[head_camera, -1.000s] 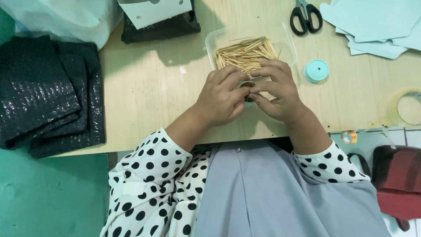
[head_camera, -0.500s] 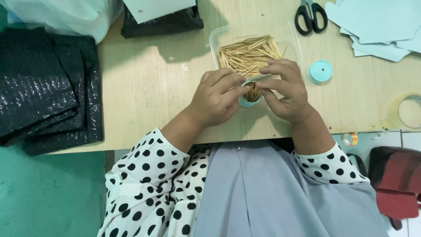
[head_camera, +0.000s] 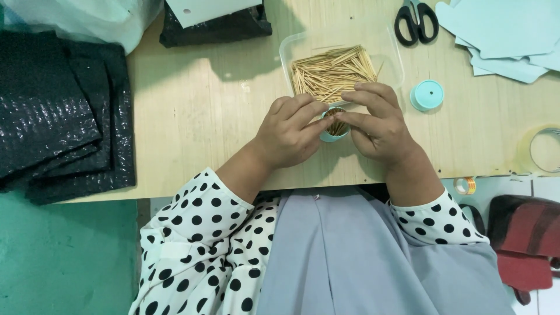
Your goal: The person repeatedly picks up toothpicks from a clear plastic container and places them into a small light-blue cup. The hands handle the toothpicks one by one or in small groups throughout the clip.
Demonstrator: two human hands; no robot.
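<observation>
Your left hand (head_camera: pixel 290 133) and right hand (head_camera: pixel 380 123) meet at the near middle of the wooden table (head_camera: pixel 192 111), both curled around a small light-blue cup (head_camera: pixel 335 125) packed with upright toothpicks. Your left fingers wrap its left side and your right fingertips pinch over its rim, so you are grasping it from both sides; the cup is mostly hidden between them. Just beyond your hands sits a clear plastic tray (head_camera: pixel 389 52) holding a loose heap of toothpicks (head_camera: pixel 332 71). A round light-blue lid (head_camera: pixel 426 95) lies just to the right of the tray. Black-handled scissors (head_camera: pixel 416 21) rest farther back, beside a stack of pale blue paper sheets (head_camera: pixel 501 35). Folded black bubble wrap (head_camera: pixel 58 111) covers the table's left end.
</observation>
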